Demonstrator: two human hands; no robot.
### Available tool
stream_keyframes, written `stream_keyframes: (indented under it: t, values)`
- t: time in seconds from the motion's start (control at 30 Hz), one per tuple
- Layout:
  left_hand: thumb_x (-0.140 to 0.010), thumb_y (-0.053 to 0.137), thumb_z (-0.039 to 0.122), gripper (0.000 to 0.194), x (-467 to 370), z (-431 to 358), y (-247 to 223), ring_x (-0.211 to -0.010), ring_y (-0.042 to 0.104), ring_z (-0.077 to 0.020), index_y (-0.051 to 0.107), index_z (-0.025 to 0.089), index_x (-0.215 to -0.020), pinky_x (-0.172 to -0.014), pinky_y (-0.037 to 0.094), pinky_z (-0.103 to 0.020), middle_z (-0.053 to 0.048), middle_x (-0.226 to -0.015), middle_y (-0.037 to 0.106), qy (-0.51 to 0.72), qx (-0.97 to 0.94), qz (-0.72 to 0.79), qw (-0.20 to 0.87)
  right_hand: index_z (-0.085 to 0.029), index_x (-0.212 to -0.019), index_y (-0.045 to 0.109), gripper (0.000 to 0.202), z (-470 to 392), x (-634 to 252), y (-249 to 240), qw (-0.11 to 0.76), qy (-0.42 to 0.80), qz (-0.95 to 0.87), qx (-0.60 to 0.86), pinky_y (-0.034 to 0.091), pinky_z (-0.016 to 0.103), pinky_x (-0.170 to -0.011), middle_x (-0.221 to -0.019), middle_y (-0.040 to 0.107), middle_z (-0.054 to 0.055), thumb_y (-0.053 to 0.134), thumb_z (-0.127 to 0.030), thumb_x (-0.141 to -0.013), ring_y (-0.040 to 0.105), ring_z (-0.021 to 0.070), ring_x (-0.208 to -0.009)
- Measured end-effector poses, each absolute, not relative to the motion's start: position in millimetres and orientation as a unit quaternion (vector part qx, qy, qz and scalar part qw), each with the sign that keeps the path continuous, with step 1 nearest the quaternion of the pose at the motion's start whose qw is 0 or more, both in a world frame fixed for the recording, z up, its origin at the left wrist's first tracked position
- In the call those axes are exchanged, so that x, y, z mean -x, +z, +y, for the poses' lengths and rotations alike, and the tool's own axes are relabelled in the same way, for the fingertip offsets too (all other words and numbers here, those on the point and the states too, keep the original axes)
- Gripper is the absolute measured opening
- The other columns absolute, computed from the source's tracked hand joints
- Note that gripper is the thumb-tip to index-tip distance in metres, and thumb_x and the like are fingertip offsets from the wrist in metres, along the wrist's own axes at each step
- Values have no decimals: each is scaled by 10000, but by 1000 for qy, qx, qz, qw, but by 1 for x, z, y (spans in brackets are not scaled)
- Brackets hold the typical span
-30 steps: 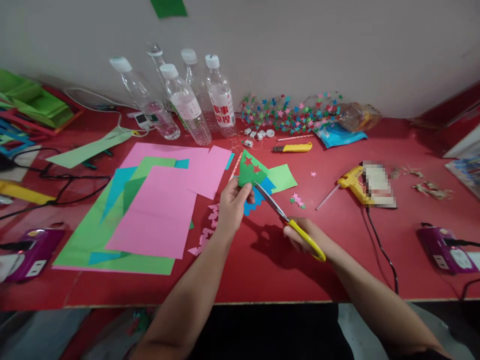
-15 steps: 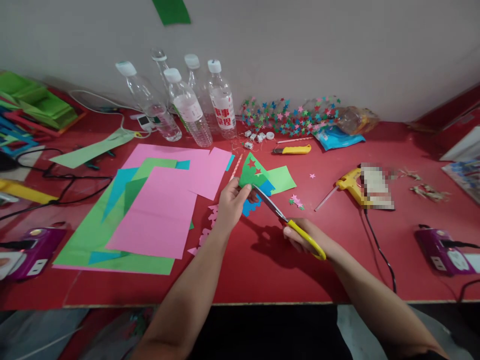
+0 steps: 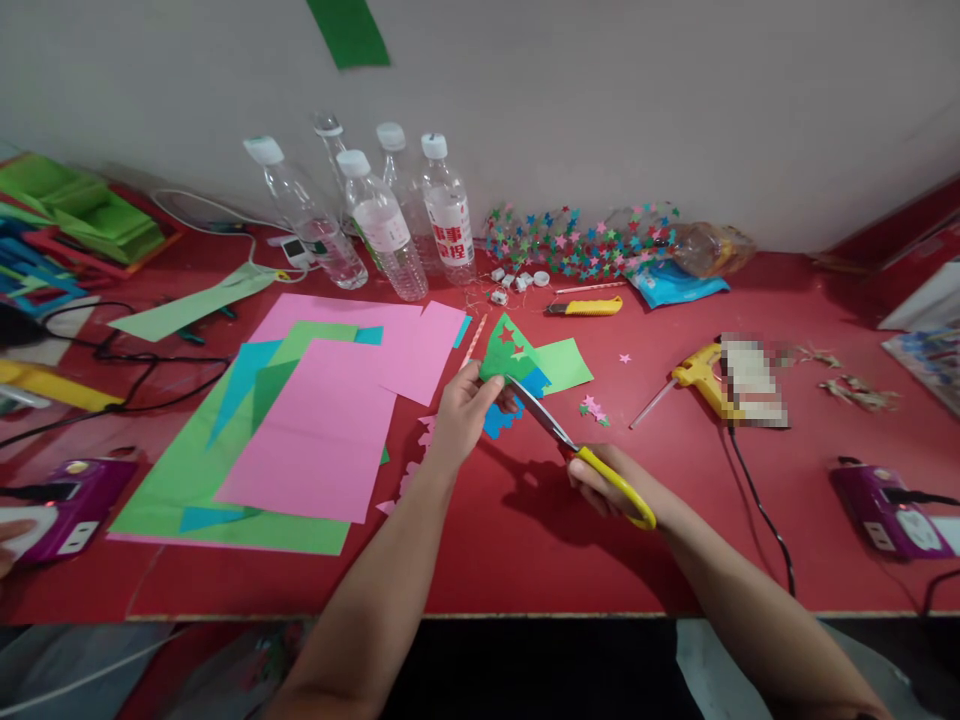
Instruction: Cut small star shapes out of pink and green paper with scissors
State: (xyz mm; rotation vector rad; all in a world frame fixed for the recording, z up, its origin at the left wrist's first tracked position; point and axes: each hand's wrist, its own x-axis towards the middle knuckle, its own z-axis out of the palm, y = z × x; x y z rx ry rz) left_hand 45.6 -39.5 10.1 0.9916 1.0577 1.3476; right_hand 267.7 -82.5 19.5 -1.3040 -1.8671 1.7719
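Pinched in my left hand (image 3: 466, 412) is a dark green piece of paper (image 3: 510, 350) with star-shaped holes in it. My right hand (image 3: 611, 472) grips the yellow handles of a pair of scissors (image 3: 553, 428), whose blades meet the lower edge of that paper near my left fingertips. Blue cut paper (image 3: 501, 420) lies beneath and beside my left fingers. Behind it rests a light green sheet (image 3: 566, 364). A small pile of cut-out stars (image 3: 594, 409) sits just right of the blades.
Stacked coloured paper (image 3: 307, 430) covers the left. Several plastic bottles (image 3: 450, 225) stand by the wall, beside a star-covered bottle (image 3: 581, 240). A yellow utility knife (image 3: 592, 306), a glue gun (image 3: 701, 375) and purple power strips (image 3: 889, 505) are around. Another person's fingers (image 3: 15, 545) show at far left.
The whole view has shifted slightly downward in the scene's place. Another person's fingers have appeared at the left edge. My hands keep almost the same pose on the paper and scissors.
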Motion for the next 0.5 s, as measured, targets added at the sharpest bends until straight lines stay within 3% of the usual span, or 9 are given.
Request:
stream_keyframes:
  t: [0.5]
  values:
    - [-806,615,311,169,-45,-39,9,-545,616,-113,599,150,-853,-566,530,-249,13,-629,647,565,-424,438,556,-188,-719,469,529,-82,-269,18,127,623,-630,446,298,204,-396,-435,446,-64,465,-705,-827,392,74,-367]
